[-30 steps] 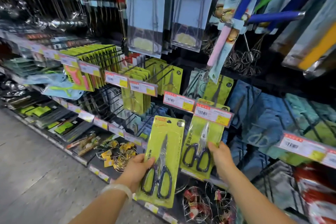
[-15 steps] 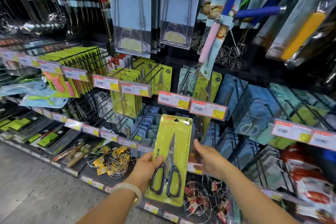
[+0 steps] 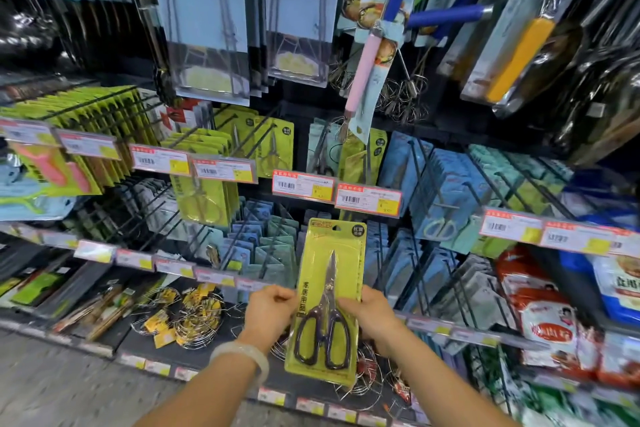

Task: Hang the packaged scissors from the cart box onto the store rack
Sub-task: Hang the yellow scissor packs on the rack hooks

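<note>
A yellow-green blister pack of black-handled scissors stands upright in front of the store rack. My left hand grips its left edge and my right hand grips its right edge, both at the height of the scissor handles. The pack's hang hole at the top sits just below two red-and-white price tags. Behind those tags hang more yellow-green scissor packs on black wire hooks. The cart box is out of view.
Black hooks with blue and teal packs fill the rack to the right. More yellow-green packs hang to the left. Whisks and utensils dangle above. Wire coils lie on the bottom shelf. Grey floor at lower left.
My right hand let go of the scissor pack hung on the rack hook and came back to grip the right edge of the second pack. The view shifted left and down.
</note>
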Demonstrator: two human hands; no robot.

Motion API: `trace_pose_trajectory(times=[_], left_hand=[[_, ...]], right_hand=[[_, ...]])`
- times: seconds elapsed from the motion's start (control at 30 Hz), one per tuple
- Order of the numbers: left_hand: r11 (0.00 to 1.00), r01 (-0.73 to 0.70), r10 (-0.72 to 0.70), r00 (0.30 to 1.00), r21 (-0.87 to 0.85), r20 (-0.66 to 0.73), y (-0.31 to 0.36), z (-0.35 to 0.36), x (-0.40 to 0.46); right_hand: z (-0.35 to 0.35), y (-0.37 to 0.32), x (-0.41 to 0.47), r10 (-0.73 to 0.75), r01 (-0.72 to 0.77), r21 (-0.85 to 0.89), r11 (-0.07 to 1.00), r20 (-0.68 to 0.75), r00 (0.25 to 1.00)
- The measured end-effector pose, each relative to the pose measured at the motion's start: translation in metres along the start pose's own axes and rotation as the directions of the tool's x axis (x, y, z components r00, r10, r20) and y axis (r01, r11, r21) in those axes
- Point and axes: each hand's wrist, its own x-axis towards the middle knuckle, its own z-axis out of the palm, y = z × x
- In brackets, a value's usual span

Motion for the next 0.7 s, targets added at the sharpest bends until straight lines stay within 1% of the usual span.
trace_pose_trajectory(times=[0.1,0.17,0.23,0.3,0.43,0.5,0.57,0.63,0.7], left_hand=[[0.991,-0.026,0.031,0.999,0.135,-0.032,0.006,-0.002,0.0],[0.966,-0.054,0.068,0.997,0.252,-0.048,0.008,-0.002,0.001],[0.943,-0.065,0.085,0.995,0.328,-0.048,0.01,-0.001,-0.001],[0.925,-0.076,0.094,0.995,0.372,-0.029,0.011,-0.001,-0.002],[0.914,-0.087,0.083,0.996,0.396,0.027,0.006,-0.004,0.004],[0.935,-0.07,0.034,0.994,0.347,0.106,0.004,-0.009,0.006],[0.981,-0.001,-0.034,0.984,0.196,0.177,0.005,-0.014,0.003],[0.994,0.104,-0.106,0.976,0.02,0.192,0.007,-0.017,0.0],[0.982,0.161,-0.141,0.971,-0.094,0.194,0.01,-0.02,-0.002]], right_hand=[[0.005,-0.001,-0.001,-0.003,0.003,-0.005,1.0,-0.027,1.0],[0.008,-0.003,-0.002,-0.015,0.014,-0.018,1.0,-0.028,0.999],[0.009,-0.003,0.0,-0.029,0.028,-0.011,1.0,-0.027,0.999],[0.01,-0.005,-0.002,-0.035,0.035,-0.001,0.999,-0.02,0.999],[0.011,-0.006,-0.003,-0.055,0.055,-0.026,0.998,-0.02,0.998],[0.01,-0.004,-0.003,-0.054,0.054,-0.044,0.998,-0.006,0.999],[0.007,-0.003,-0.004,-0.061,0.061,-0.035,0.997,0.013,0.998],[0.005,-0.002,-0.005,-0.071,0.071,-0.015,0.997,0.02,0.997],[0.006,-0.003,-0.005,-0.08,0.08,-0.003,0.997,0.026,0.996]])
